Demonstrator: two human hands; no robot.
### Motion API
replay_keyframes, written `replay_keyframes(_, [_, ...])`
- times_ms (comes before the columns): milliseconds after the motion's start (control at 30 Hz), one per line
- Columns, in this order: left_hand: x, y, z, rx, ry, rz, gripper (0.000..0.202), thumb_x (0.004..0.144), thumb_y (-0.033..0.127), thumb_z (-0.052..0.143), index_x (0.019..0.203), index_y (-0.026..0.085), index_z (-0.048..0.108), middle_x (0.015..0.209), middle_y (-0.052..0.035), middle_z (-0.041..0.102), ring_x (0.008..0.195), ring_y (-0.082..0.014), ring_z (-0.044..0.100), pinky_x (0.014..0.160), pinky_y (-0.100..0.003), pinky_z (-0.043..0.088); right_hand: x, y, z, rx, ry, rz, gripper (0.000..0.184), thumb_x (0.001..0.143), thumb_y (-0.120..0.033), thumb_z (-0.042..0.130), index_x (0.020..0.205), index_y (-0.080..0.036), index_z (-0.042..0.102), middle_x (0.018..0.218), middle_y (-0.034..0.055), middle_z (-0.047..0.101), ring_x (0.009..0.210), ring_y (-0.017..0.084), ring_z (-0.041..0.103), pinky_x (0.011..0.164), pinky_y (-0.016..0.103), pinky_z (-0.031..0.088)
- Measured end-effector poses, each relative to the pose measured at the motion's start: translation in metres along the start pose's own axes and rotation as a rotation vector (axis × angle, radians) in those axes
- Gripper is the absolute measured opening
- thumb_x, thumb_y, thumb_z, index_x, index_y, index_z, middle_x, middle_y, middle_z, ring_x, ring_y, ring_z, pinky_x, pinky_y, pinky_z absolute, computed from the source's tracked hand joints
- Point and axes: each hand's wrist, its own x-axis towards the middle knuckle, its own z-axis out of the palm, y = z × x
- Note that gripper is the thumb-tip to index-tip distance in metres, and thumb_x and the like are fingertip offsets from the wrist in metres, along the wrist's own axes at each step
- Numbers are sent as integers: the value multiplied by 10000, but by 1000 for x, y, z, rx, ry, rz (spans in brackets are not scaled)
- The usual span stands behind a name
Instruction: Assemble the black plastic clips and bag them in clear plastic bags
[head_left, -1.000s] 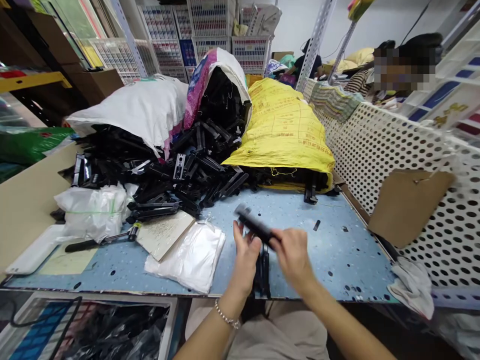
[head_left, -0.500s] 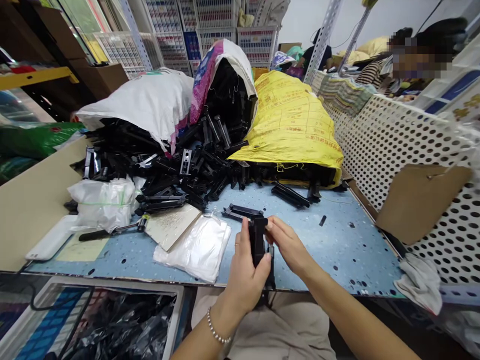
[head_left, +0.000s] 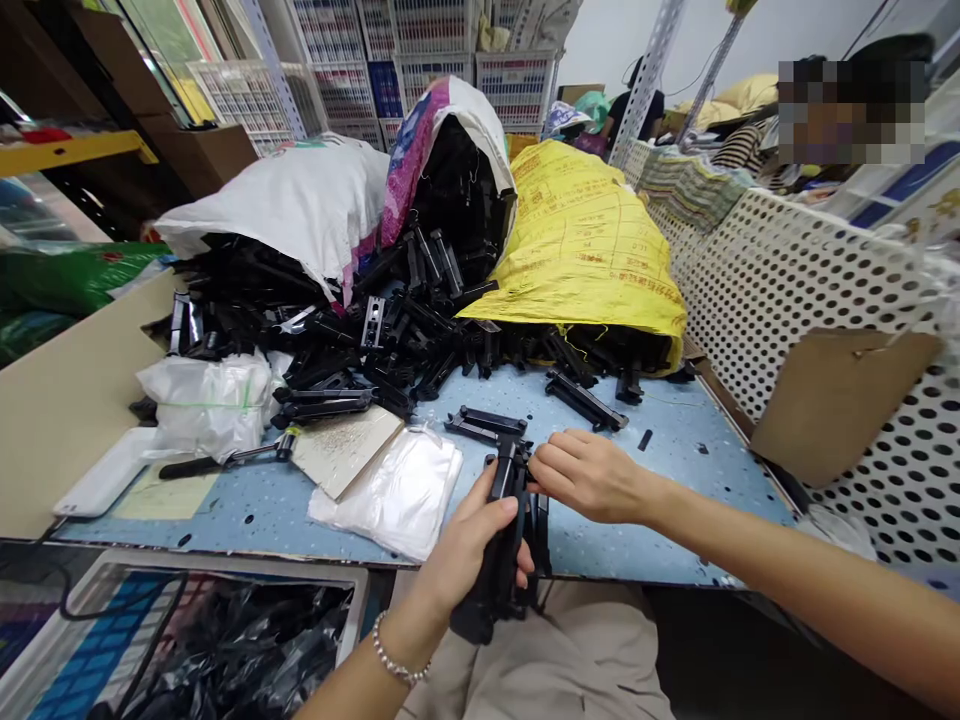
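Observation:
My left hand (head_left: 466, 545) is wrapped round a long black plastic part (head_left: 498, 545) that stands tilted over the table's near edge. My right hand (head_left: 586, 476) pinches the top end of that same part with closed fingers. Just behind it another black part (head_left: 484, 424) lies flat on the blue table (head_left: 675, 500). A further black part (head_left: 583, 399) lies a little to the right. A big heap of the same black parts (head_left: 360, 340) spills from sacks at the back of the table.
A white sack (head_left: 292, 205) and a yellow sack (head_left: 585, 245) lie behind the heap. Clear plastic bags (head_left: 394, 490), a card (head_left: 341, 450), a screwdriver (head_left: 225, 460) and a white tray (head_left: 97, 475) sit at left. A perforated white panel (head_left: 757, 300) walls the right side; a person sits beyond it.
The black part went from being swung in my right hand to being held upright in my left, which slid down it. My right hand now pinches its top end.

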Motion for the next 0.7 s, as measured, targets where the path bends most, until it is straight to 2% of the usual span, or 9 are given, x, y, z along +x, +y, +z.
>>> replay_keyframes(67, [-2, -6, 8, 57, 100, 89, 801, 852, 479, 522, 1502, 217, 133, 639, -19, 655, 532, -173, 611, 530, -271, 498, 1, -8, 10, 210, 83, 186, 285, 970, -366, 431, 821, -188, 598, 719, 49, 569, 667, 179, 490, 592, 323, 380])
replay_keyframes(167, [-2, -14, 13, 206, 261, 265, 856, 813, 454, 606, 1510, 247, 156, 1086, -119, 660, 785, -217, 650, 660, -308, 530, 4, -26, 28, 749, 191, 646, 412, 994, -451, 296, 804, -189, 552, 692, 31, 561, 611, 152, 514, 539, 286, 417])
replay_keyframes(233, [-1, -15, 10, 242, 273, 295, 850, 800, 437, 633, 1505, 263, 192, 1223, -128, 598, 835, -220, 643, 662, -300, 531, 5, -33, 34, 1044, 129, 839, 467, 998, -479, 228, 805, -185, 535, 662, 13, 556, 546, 132, 513, 487, 264, 425])
replay_keyframes(267, [0, -14, 8, 219, 249, 275, 845, 808, 439, 624, 1506, 268, 180, 1148, -116, 632, 788, -206, 644, 633, -292, 528, 6, -34, 34, 1085, 83, 859, 461, 995, -486, 238, 820, -184, 539, 665, 9, 562, 542, 130, 519, 487, 263, 436])
replay_keyframes(333, [1, -8, 1, 123, 188, 210, 849, 826, 450, 597, 1511, 261, 132, 834, -45, 676, 636, -170, 624, 564, -268, 510, 5, -29, 28, 914, 45, 767, 374, 981, -471, 335, 912, -185, 567, 749, 27, 601, 623, 150, 559, 558, 286, 475])
replay_keyframes(400, [0, -1, -3, 40, 144, 161, 865, 819, 469, 594, 1508, 235, 126, 604, 23, 612, 521, -149, 591, 521, -246, 489, 5, -20, 18, 559, 78, 559, 262, 969, -396, 418, 1020, -196, 580, 850, 57, 624, 729, 181, 578, 639, 318, 485])
replay_keyframes(533, [-3, 8, -3, -17, 67, 82, 851, 792, 510, 594, 1483, 195, 209, 548, 15, 615, 461, -149, 590, 486, -234, 476, 3, -6, 5, 95, 30, 110, 210, 969, -231, 415, 1075, -199, 594, 833, 74, 628, 749, 199, 567, 655, 337, 457])
replay_keyframes(600, [-4, 7, -1, -18, 64, 78, 832, 796, 509, 585, 1477, 196, 223, 549, 12, 620, 462, -150, 593, 482, -230, 476, 3, -4, 8, 15, 36, 27, 201, 967, -217, 426, 1083, -199, 589, 805, 63, 625, 724, 193, 563, 631, 329, 446])
replay_keyframes(700, [-2, 0, 2, 2, 120, 128, 825, 811, 471, 589, 1486, 239, 176, 564, 27, 623, 471, -135, 586, 492, -219, 480, 3, -5, 19, -31, 170, 40, 177, 960, -213, 453, 1077, -166, 577, 786, 67, 625, 699, 188, 562, 595, 313, 436])
